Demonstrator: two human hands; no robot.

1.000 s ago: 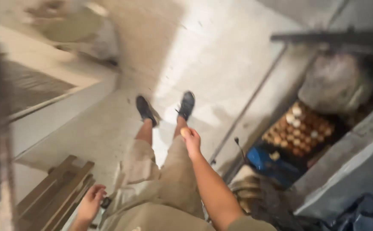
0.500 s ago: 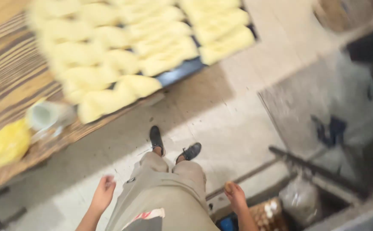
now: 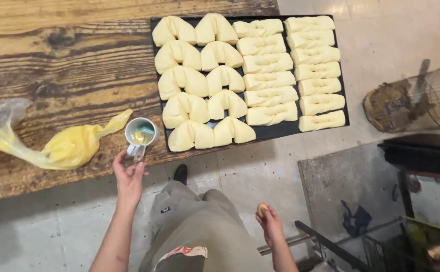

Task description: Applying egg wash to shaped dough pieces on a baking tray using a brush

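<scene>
Change since half a second ago: the view has swung onto the table, and the left hand (image 3: 128, 174), then hanging by the thigh, is now raised to the table's near edge.

Left hand: fingers spread and loosely curled, closed on nothing, fingertips at the handle of a small white ceramic cup (image 3: 141, 135) holding yellowish liquid. The cup stands on the near edge of the table, just beside the near-left corner of the tray.

Right hand: (image 3: 269, 224) low beside the hip, fingers closed around a small brown egg (image 3: 262, 209), its top showing above the fingertips.

Adjacent items: a clear plastic piping bag of yellow filling (image 3: 58, 146) lies left of the cup along the near edge, its tip pointing at the cup. A dark rectangular baking tray (image 3: 275, 132) carries pale shaped dough pieces (image 3: 240, 75) in four columns and overhangs the table's right end.

Surface: rough, dark-grained wooden plank table (image 3: 53, 60).

Room: pale tiled floor (image 3: 275, 161); a domed wire cage (image 3: 421, 100) at right; a dark metal rack (image 3: 331, 244) near the right hand.
</scene>
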